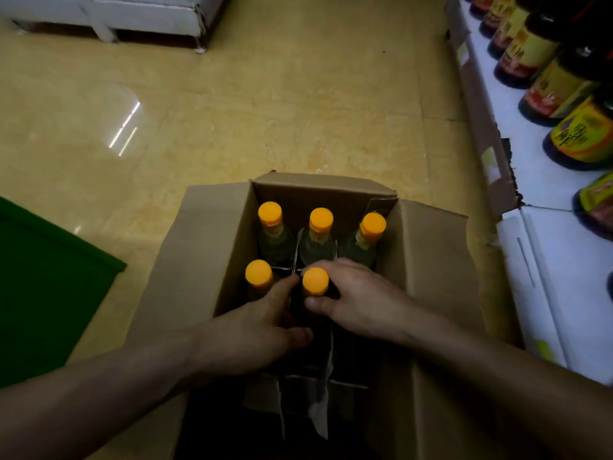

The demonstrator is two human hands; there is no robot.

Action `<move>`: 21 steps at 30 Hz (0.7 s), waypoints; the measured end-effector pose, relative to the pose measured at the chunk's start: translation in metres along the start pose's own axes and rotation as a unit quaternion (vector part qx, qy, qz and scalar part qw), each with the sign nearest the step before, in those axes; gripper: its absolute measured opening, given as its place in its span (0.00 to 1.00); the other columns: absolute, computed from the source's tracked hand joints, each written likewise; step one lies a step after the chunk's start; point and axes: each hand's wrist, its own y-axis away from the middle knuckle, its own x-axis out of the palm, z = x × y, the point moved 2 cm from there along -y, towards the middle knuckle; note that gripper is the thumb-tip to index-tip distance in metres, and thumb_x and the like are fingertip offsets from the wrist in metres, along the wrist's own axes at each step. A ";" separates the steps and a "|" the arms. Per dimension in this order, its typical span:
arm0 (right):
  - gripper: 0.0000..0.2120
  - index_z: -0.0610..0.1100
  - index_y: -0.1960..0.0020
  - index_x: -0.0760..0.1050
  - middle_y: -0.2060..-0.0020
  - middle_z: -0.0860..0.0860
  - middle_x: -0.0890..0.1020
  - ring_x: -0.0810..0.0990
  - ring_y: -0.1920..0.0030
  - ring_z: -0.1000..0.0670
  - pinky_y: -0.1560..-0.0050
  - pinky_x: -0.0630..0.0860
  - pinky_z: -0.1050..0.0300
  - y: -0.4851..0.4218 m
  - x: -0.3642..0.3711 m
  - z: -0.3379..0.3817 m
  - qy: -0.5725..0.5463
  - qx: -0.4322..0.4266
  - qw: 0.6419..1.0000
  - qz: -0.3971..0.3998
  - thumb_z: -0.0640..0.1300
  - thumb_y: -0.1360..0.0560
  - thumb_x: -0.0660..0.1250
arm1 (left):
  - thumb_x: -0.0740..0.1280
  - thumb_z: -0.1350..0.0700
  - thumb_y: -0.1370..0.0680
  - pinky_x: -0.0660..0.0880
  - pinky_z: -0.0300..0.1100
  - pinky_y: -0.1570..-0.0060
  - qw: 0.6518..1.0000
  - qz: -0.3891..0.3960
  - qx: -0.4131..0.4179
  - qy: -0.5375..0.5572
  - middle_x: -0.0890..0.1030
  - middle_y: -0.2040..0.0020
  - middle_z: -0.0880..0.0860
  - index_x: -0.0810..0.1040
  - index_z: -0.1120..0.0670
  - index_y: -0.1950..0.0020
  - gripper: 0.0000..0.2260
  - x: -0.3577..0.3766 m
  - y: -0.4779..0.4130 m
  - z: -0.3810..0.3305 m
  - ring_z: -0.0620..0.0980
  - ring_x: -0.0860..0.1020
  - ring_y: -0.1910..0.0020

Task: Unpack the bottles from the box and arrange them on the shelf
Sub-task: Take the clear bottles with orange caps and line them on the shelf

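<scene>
Far left, a flat dark green panel lies on the glossy yellow-tan tiled floor; we cannot tell what it belongs to. At top left stands the white base of a shelving unit. In the centre, on the floor, sits an open brown cardboard box with its flaps folded outward. A pale cardboard divider splits it into cells. We count five clear bottles with orange caps upright in their cells: three across the far row, two in the near row at left and middle. The cells closest to us are in shadow and we cannot make out what they contain. Our left hand reaches in from the near-left. Its forefinger is stretched straight between the two near-row caps, its tip at the divider, and the thumb lies loose to the side. We see it gripping nothing, and its other fingers are hidden. Just beside it, our right hand grips the near-middle bottle below its cap, fingers curled behind the neck and thumb on the near side. The bottle is in its cell. Right of the box runs a long white shelf, low to the floor. It carries a row of dark bottles with yellow and red labels, standing close together along the frame's right edge.
</scene>
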 end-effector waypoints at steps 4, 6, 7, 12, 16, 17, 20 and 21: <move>0.18 0.59 0.32 0.70 0.35 0.56 0.75 0.71 0.33 0.51 0.33 0.71 0.44 0.002 0.005 0.001 0.010 -0.034 0.999 -0.030 0.57 0.21 0.67 | 0.68 0.52 0.18 0.79 0.46 0.41 0.999 -0.026 0.025 -0.021 0.82 0.41 0.48 0.51 0.39 0.19 0.35 0.002 -0.004 0.000 0.49 0.82 0.41; 0.15 0.60 0.36 0.72 0.38 0.56 0.76 0.73 0.35 0.51 0.36 0.73 0.44 0.002 0.005 0.003 0.000 -0.037 0.999 -0.034 0.58 0.21 0.67 | 0.68 0.51 0.19 0.79 0.47 0.41 0.998 -0.040 0.032 -0.035 0.83 0.42 0.50 0.51 0.41 0.19 0.35 0.001 -0.008 0.001 0.48 0.82 0.43; 0.13 0.60 0.38 0.73 0.40 0.56 0.77 0.74 0.37 0.51 0.37 0.74 0.43 0.002 0.006 0.003 -0.006 -0.041 0.998 -0.040 0.58 0.21 0.67 | 0.68 0.51 0.19 0.79 0.46 0.41 0.997 -0.045 0.035 -0.044 0.82 0.40 0.50 0.51 0.42 0.19 0.35 0.001 -0.008 0.002 0.48 0.82 0.43; 0.07 0.59 0.45 0.74 0.48 0.59 0.79 0.76 0.43 0.53 0.42 0.74 0.48 0.005 0.008 0.004 -0.007 -0.066 0.996 -0.060 0.56 0.21 0.68 | 0.68 0.51 0.19 0.79 0.44 0.40 0.994 -0.049 0.070 -0.072 0.75 0.30 0.49 0.45 0.40 0.18 0.39 0.011 -0.002 0.016 0.46 0.81 0.41; 0.08 0.60 0.43 0.74 0.50 0.60 0.77 0.73 0.45 0.56 0.45 0.72 0.52 0.011 0.007 0.006 0.014 -0.084 0.994 -0.070 0.56 0.21 0.68 | 0.68 0.53 0.19 0.75 0.42 0.36 0.991 -0.060 0.093 -0.072 0.71 0.25 0.48 0.45 0.41 0.18 0.39 0.009 -0.001 0.013 0.47 0.74 0.31; 0.07 0.61 0.44 0.73 0.50 0.61 0.77 0.73 0.46 0.56 0.45 0.72 0.53 0.014 0.006 0.007 0.021 -0.087 0.993 -0.078 0.57 0.21 0.67 | 0.68 0.53 0.19 0.74 0.43 0.33 0.991 -0.059 0.099 -0.072 0.71 0.24 0.48 0.46 0.41 0.18 0.39 0.008 0.001 0.010 0.47 0.73 0.29; 0.05 0.62 0.49 0.72 0.52 0.59 0.78 0.75 0.48 0.56 0.45 0.76 0.50 0.018 0.001 0.008 0.003 -0.092 0.989 -0.118 0.59 0.22 0.67 | 0.69 0.52 0.19 0.75 0.43 0.34 0.990 -0.058 0.098 -0.080 0.71 0.24 0.49 0.44 0.41 0.18 0.40 0.007 0.003 0.010 0.46 0.74 0.31; 0.06 0.60 0.50 0.73 0.52 0.57 0.79 0.76 0.49 0.56 0.46 0.77 0.49 0.020 -0.002 0.009 -0.008 -0.092 0.987 -0.132 0.60 0.22 0.67 | 0.69 0.52 0.19 0.75 0.40 0.36 0.990 -0.054 0.099 -0.079 0.71 0.24 0.49 0.43 0.41 0.18 0.41 0.006 0.004 0.010 0.46 0.75 0.32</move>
